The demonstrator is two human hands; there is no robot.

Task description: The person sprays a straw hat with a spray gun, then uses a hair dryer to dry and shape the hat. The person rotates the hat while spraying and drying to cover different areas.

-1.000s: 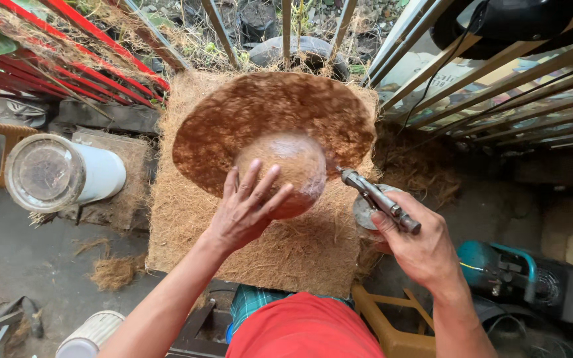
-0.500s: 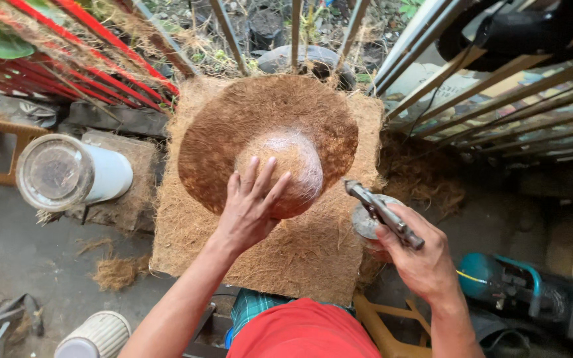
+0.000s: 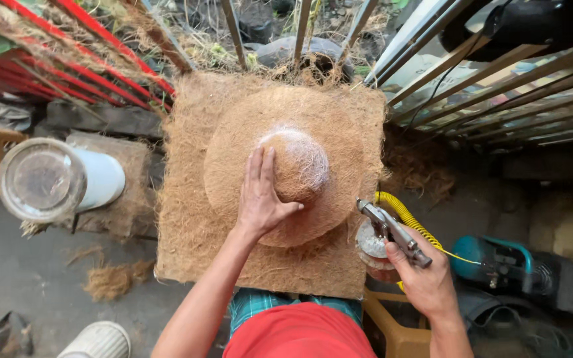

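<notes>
On a square fibre mat (image 3: 187, 258), the left hand (image 3: 260, 199) presses flat on a fibre hat (image 3: 233, 159) while the right hand (image 3: 426, 282) grips a spray gun (image 3: 392, 232).

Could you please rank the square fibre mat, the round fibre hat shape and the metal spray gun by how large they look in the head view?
1. Square fibre mat, largest.
2. Round fibre hat shape, under the left hand.
3. Metal spray gun, smallest, held in the right hand; it is nearer the camera, yet clearly smaller.
</notes>
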